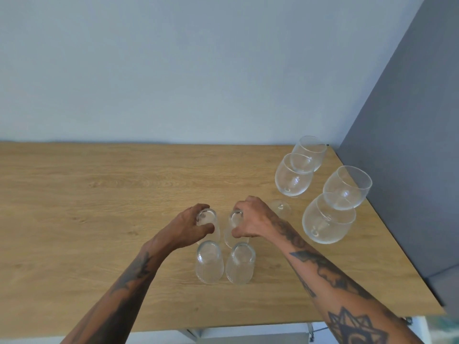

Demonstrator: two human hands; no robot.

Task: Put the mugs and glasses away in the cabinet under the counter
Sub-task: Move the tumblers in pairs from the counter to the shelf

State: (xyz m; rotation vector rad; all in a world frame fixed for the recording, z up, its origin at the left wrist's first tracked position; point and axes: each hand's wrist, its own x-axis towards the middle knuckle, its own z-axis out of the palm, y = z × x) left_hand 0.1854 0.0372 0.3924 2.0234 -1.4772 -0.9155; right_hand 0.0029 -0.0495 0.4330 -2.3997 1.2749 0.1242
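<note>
on the wooden worktop, near its front edge, four tumblers stood upside down. the left hand curled around the back-left tumbler, the right hand around the back-right tumbler. four wine glasses clustered at the right edge.

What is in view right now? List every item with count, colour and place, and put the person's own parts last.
tumblers: four, clear, upside down, centre of counter; far two gripped.
wine glasses: four, clear, upright, right end of counter.
counter: one, light wood.
wall: pale blue-grey, behind counter.
side panel: dark grey, right.
left hand: on far-left tumbler.
right hand: on far-right tumbler.
</note>
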